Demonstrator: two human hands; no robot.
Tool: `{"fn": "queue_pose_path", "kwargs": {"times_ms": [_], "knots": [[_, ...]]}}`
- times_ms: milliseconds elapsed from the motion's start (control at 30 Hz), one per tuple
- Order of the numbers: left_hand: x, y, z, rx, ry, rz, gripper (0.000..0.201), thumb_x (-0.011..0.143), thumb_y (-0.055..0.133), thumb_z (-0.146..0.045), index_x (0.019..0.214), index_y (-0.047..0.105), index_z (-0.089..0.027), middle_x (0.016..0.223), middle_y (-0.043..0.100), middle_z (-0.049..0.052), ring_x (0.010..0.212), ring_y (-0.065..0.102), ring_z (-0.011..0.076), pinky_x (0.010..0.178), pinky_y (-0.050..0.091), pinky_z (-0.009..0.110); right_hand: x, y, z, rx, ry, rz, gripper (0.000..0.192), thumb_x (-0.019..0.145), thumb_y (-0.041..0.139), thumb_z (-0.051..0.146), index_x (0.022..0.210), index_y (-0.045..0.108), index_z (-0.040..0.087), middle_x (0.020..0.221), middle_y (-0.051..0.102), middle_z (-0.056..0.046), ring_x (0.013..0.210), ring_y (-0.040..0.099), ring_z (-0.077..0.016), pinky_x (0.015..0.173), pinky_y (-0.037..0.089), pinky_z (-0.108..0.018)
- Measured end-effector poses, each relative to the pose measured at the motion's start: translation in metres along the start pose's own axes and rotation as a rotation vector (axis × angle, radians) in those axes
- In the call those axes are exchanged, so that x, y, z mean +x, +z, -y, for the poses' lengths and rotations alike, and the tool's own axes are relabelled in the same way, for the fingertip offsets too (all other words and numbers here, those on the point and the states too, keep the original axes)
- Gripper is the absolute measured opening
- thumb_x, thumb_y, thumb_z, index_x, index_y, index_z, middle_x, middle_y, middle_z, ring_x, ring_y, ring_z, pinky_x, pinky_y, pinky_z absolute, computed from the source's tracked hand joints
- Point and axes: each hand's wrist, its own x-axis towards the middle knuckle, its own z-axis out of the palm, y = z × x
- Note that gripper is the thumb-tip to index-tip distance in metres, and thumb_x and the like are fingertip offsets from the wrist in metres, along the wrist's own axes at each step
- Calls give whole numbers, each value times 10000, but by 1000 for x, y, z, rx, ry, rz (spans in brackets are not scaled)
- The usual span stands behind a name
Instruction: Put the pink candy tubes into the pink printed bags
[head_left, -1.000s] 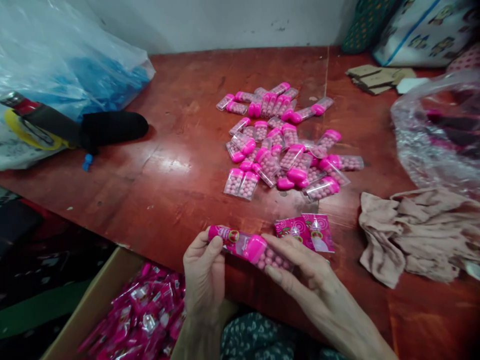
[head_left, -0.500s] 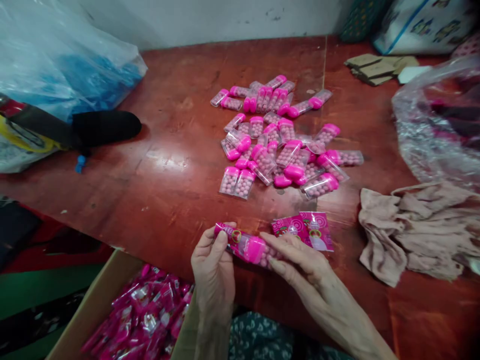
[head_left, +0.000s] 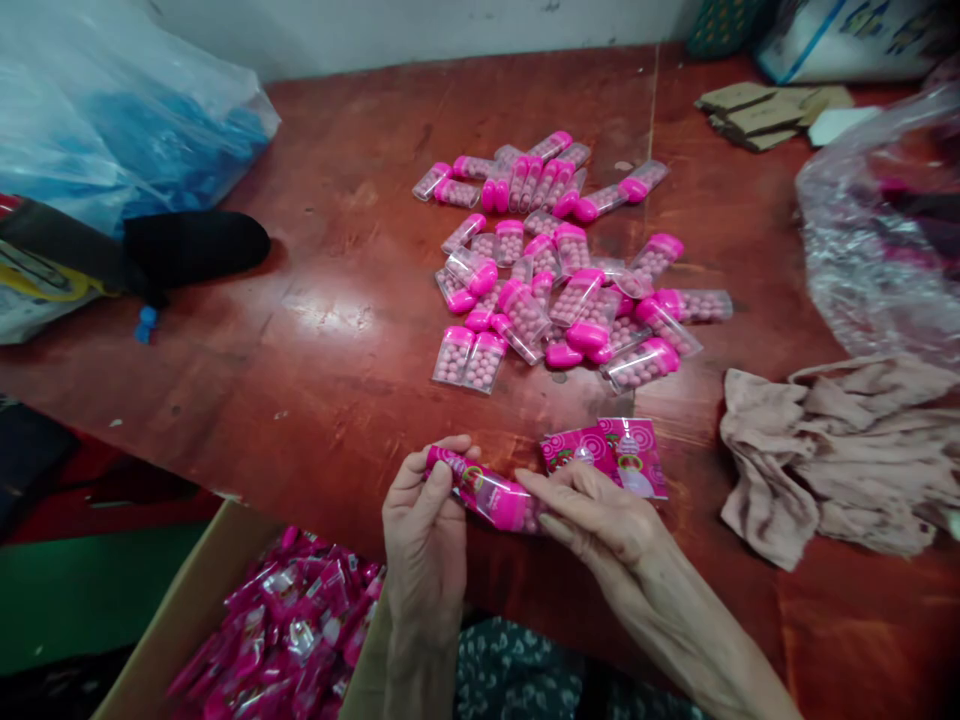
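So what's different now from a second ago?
The candy container has slid further into the pink sleeve: fewer candies show. The left hand grips the sleeve while the right hand pushes. The pile of containers, flat wrappers and cloth lie unmoved.

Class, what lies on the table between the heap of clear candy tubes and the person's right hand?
In the head view, flat pink printed wrappers lie there, touching the right hand.

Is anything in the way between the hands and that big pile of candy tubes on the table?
Nothing visible. Only bare red table lies between the pile of candy tubes and the left hand and right hand, which both hold a pink sleeve with a tube. The flat pink wrappers lie beside the right hand.
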Motion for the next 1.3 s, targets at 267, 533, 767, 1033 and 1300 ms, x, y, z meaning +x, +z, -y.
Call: {"fn": "queue_pose_path", "kwargs": {"times_ms": [267, 533, 767, 1033, 1300], "knots": [[-8, 10, 1, 87, 148, 47, 386, 736, 649, -107, 1102, 557, -189, 1111, 654, 125, 900, 662, 203, 750, 531, 294, -10, 7, -27, -182, 9, -133, 391, 892, 507, 272, 1284, 496, 260, 1173, 591, -69, 1110, 520, -227, 930, 433, -404], [-10, 15, 8, 40, -70, 23, 356, 686, 707, -140, 1027, 608, -149, 1007, 695, 112, 928, 656, 241, 853, 493, 377, 4, 17, -6, -57, -53, -296, 237, 867, 532, 149, 1092, 605, 165, 954, 646, -59, 900, 608, -158, 751, 497, -233], [-8, 10, 10, 38, -209, 51, 163, 642, 750, -220, 763, 691, -127, 685, 700, 44, 712, 666, 186, 763, 514, 318, 1, 23, -9, -82, -149, -379, 276, 853, 542, 119, 1124, 592, 108, 968, 630, -81, 916, 597, -144, 803, 477, -206], [-19, 14, 10, -81, -364, 165, 288, 661, 729, -387, 807, 705, -139, 835, 705, 86, 831, 652, 230, 784, 515, 333, -5, 32, 4, -50, -225, -490, 412, 829, 509, 20, 1230, 528, 116, 1052, 589, -97, 975, 590, -152, 860, 488, -210], [-19, 12, 8, -90, -142, 167, 180, 736, 674, -315, 848, 724, -184, 917, 708, 44, 841, 651, 170, 725, 530, 229, -11, 52, 4, -193, -293, -613, 523, 841, 512, 54, 1339, 439, 196, 1121, 575, -79, 1012, 577, -185, 890, 497, -253]]}}
